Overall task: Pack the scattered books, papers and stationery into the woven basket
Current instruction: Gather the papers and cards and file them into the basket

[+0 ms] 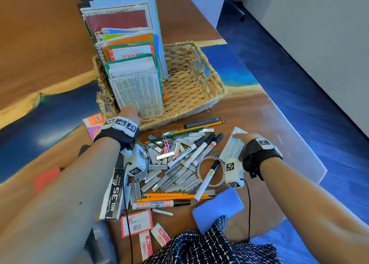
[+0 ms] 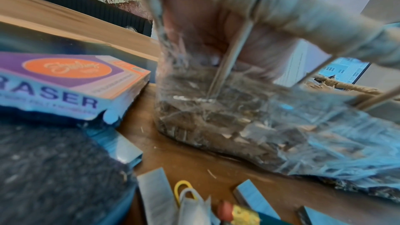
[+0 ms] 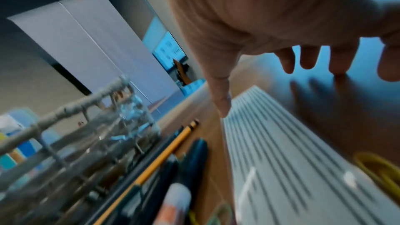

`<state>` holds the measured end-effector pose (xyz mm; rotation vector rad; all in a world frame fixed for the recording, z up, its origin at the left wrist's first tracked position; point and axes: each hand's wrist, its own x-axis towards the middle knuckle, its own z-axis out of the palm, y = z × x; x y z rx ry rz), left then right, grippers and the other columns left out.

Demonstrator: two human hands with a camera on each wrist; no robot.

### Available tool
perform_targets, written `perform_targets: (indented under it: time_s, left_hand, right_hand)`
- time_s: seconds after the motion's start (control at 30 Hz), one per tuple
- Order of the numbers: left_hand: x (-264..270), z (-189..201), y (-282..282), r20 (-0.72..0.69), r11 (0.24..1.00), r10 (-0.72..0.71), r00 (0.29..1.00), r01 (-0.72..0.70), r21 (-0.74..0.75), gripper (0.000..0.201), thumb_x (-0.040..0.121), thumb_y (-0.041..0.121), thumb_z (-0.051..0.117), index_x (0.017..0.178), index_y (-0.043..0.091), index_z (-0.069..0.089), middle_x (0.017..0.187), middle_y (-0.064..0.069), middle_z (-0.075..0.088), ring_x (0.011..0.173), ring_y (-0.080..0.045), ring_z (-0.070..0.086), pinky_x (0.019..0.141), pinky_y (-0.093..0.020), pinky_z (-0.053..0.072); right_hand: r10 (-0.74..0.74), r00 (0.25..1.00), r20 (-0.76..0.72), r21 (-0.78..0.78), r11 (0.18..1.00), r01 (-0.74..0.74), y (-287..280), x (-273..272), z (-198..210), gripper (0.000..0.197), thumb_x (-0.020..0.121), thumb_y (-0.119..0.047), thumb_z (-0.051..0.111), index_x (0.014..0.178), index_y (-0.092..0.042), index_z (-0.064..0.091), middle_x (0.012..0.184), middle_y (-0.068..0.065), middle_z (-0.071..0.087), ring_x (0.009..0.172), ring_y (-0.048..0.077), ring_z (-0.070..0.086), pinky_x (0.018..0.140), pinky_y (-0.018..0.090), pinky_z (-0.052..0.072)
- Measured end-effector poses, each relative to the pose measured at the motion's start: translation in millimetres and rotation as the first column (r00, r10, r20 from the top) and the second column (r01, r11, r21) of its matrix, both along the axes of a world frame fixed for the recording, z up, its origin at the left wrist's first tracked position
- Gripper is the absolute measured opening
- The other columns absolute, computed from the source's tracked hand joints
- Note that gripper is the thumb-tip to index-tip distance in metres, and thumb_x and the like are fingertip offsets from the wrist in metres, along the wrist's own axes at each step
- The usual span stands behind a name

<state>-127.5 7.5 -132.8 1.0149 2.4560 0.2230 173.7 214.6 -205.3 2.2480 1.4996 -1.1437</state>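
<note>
Standing on the far part of the tabletop [image 1: 50, 43], the woven basket [image 1: 191, 87] held a row of upright books and notebooks [image 1: 127, 49] packed against its left side, the nearest a printed booklet [image 1: 139, 95]. The left hand [image 1: 132, 113] reached over the basket's near rim at the foot of that booklet; the head view hid its fingers, so whether it gripped the booklet or the rim could not be told from there. The left wrist view showed the palm [image 2: 216, 28] close behind the wrapped rim and its wire struts, too blurred to settle the grip. That view alone made plain an eraser box [image 2: 65, 81] lying just left of the basket's corner.

The right hand [image 1: 242, 138] lay flat on a printed leaflet [image 1: 232, 145] on the tabletop, right of the stationery heap. Only the right wrist view showed its fingers [image 3: 307, 57] straight and spread, the thumb tip touching the leaflet's far edge, curled round nothing.

Near the person, the head view showed loose staple strips [image 1: 169, 175], markers [image 1: 199, 151], pencils [image 1: 173, 196], a roll of tape [image 1: 211, 171], a staple box [image 1: 114, 193], erasers [image 1: 151, 241] and a blue pad [image 1: 218, 207] scattered on the tabletop
</note>
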Motion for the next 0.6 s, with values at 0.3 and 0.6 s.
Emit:
perform_targets:
  time_s: [0.3,0.6]
  left_hand:
    - [2,2,0,-0.009,1.0,0.005,1.0,-0.005,0.005,0.025,0.091,0.002,0.049,0.107,0.0,0.068,0.117,-0.016,0.063,0.108,-0.03,0.057,0.088,-0.033,0.046]
    - [2,2,0,0.004,1.0,0.012,1.0,-0.012,0.006,0.026,0.092,0.003,0.049,0.11,0.001,0.067,0.12,-0.015,0.062,0.11,-0.03,0.056,0.089,-0.033,0.046]
  right_hand:
    - [0.156,0.947,0.281,-0.001,0.987,-0.162,-39,-31,33,0.048,0.081,-0.036,0.068,0.115,-0.006,0.055,0.121,0.011,0.05,0.12,0.03,0.039,0.098,0.036,0.04]
    - [0.074,0.98,0.186,0.162,0.981,-0.105,-57,-43,38,0.083,0.071,-0.053,0.071,0.125,0.0,0.037,0.125,0.015,0.039,0.116,0.032,0.039,0.089,0.038,0.037]
